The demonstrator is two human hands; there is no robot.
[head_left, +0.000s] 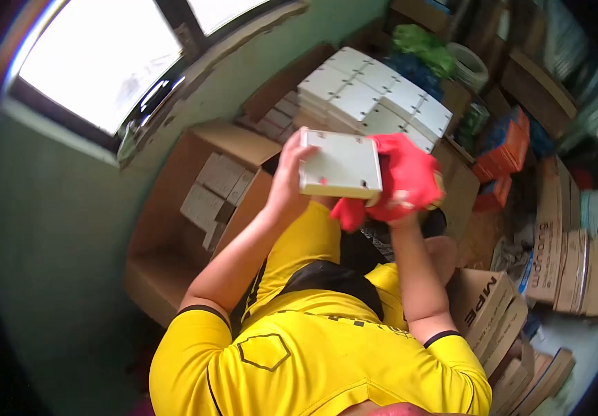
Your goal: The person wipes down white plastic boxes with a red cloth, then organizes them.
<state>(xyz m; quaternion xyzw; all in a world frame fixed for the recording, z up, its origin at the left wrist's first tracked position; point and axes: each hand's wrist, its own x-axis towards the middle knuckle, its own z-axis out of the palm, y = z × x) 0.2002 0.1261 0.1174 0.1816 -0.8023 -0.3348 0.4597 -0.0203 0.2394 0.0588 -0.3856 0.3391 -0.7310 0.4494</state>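
Note:
My left hand [289,173] grips a white square plastic box [340,163] by its left edge, with the thumb over the top face. Small dark holes show near the box's corners. At its right edge, my right hand [397,213] is closed on a bunched red cloth [410,173] that touches the box. Most of that hand's fingers are hidden under the cloth. Beyond the box, several similar white boxes [354,97] sit in tight stacked rows.
An open cardboard carton [167,229] with white boxes inside stands to the left, below a window [105,62]. On the right are orange boxes [503,152], cardboard cartons [476,298] and a tape-like roll [467,66]. A green plastic bag [420,48] lies behind the stack.

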